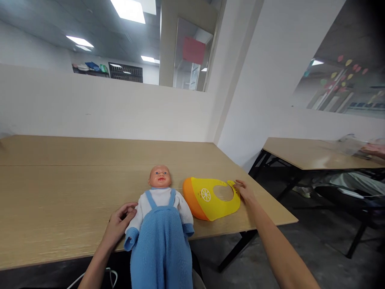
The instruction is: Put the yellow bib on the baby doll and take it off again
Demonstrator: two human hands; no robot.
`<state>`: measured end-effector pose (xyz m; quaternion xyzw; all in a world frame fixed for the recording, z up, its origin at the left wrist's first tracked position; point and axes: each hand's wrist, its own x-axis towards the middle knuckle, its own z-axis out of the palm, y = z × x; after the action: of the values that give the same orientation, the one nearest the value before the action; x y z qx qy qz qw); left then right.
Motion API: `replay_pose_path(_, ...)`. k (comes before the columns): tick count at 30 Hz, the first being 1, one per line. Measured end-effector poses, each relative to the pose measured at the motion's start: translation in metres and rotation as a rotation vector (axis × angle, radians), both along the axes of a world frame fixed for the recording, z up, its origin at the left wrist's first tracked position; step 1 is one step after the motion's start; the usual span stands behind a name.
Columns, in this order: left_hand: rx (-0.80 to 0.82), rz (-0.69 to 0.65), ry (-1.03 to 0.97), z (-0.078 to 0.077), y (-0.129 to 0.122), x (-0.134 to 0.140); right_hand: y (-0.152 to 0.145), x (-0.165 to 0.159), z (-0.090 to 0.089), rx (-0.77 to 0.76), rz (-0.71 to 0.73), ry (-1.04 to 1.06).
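While the bib (210,206) on the bench (75,192) is seeming light and bendy, the right hand (245,192) is pinching its strap (231,183), probably handiest, and the left hand (119,221), half-open, is touching the doll (162,228).

Bib (207,204) on table (75,192), right of doll (162,226)

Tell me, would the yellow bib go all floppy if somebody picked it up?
The bib would probably bend, but not flop like cloth: it looks smooth and rubbery, and its orange pocket keeps a rounded shape. It may be light, since its flat part looks thin. Lifted by the neck end, at the right hand, it would likely droop.
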<state>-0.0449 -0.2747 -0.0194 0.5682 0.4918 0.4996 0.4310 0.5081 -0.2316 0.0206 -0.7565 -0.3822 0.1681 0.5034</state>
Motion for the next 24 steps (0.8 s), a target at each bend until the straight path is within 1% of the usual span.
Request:
replay_pose_path(5,-0.024,-0.002,-0.051,-0.004,0.001,-0.003,-0.017,-0.011,-0.009,0.027,-0.127,-0.149)
replay_pose_path(8,-0.054,0.030,-0.070,-0.007,0.000,-0.003,-0.032,-0.019,-0.013,0.008,-0.176,-0.230)
replay_pose_path(10,-0.061,0.101,-0.075,-0.009,-0.002,-0.004,-0.042,-0.025,-0.015,-0.006,-0.168,-0.269)
replay_pose_path(12,-0.033,0.205,-0.077,-0.010,-0.007,-0.005,-0.051,-0.033,-0.017,0.010,-0.148,-0.260)
replay_pose_path(14,0.007,0.293,-0.068,-0.011,-0.017,-0.006,-0.060,-0.045,-0.020,0.068,-0.135,-0.211)
replay_pose_path(16,0.021,0.350,-0.048,-0.015,-0.033,-0.004,-0.070,-0.063,-0.022,0.145,-0.113,-0.173)
replay_pose_path(19,-0.019,0.448,-0.048,-0.030,-0.068,0.002,-0.081,-0.101,-0.019,0.253,-0.002,-0.104)
replay_pose_path(21,-0.065,0.585,-0.091,-0.044,-0.093,0.008,-0.081,-0.132,-0.011,0.293,0.129,-0.028)
replay_pose_path(23,-0.185,0.478,-0.128,-0.056,-0.114,0.016,-0.072,-0.163,-0.003,0.301,0.282,0.082)
replay_pose_path(24,-0.267,0.365,-0.136,-0.059,-0.122,0.020,-0.063,-0.178,0.001,0.290,0.356,0.168)
